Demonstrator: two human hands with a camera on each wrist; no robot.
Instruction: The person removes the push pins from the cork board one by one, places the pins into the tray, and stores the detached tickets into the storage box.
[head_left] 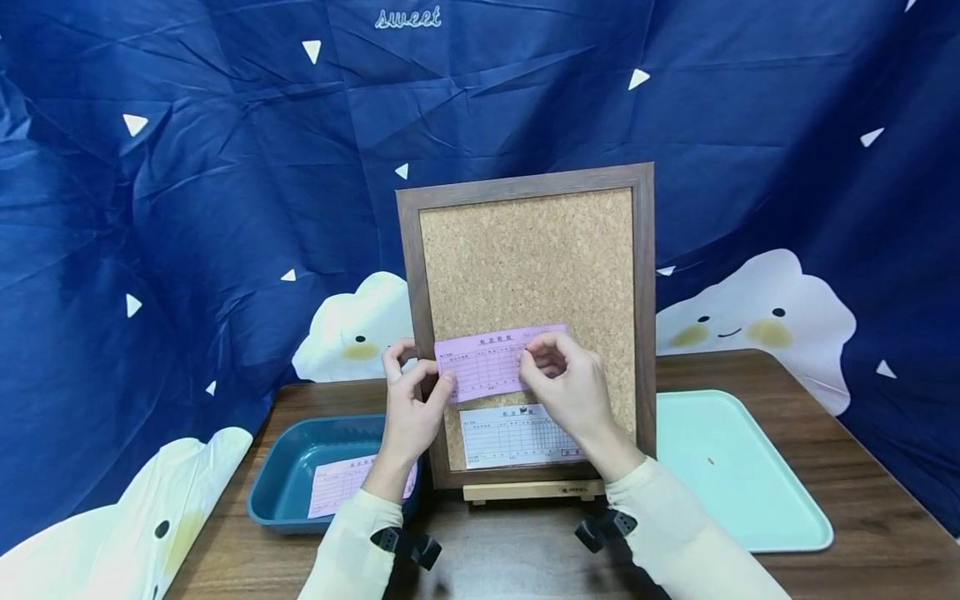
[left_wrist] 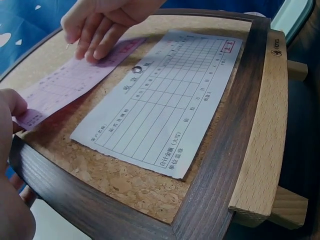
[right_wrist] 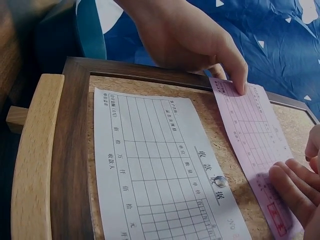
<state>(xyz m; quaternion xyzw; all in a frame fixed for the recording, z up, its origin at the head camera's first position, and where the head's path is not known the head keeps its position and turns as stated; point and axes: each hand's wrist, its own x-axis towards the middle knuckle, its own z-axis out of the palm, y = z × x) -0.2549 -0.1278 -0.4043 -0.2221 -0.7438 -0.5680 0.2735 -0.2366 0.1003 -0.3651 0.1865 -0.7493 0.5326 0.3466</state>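
Observation:
A pink receipt slip (head_left: 480,367) lies tilted across the lower half of a framed cork board (head_left: 525,267). At its left end my left hand (head_left: 414,408) holds it with the thumb (left_wrist: 15,102) on top, the other fingers partly hidden behind the frame. My right hand (head_left: 573,387) pinches a thin pin, probably a thumbtack (left_wrist: 68,45), over the slip's right part; its head is hidden by the fingers. The curled lower fingers (right_wrist: 292,190) rest against the slip. Below hangs a white receipt slip (head_left: 495,442), held at its top by a metal thumbtack (right_wrist: 221,182).
The board leans on a light wooden stand (head_left: 532,491). To the left, a dark teal tray (head_left: 281,467) has another pink slip (head_left: 337,487) in it. A mint tray (head_left: 742,475) lies to the right with a tiny object (head_left: 711,461) on it. A blue curtain (head_left: 225,208) hangs behind.

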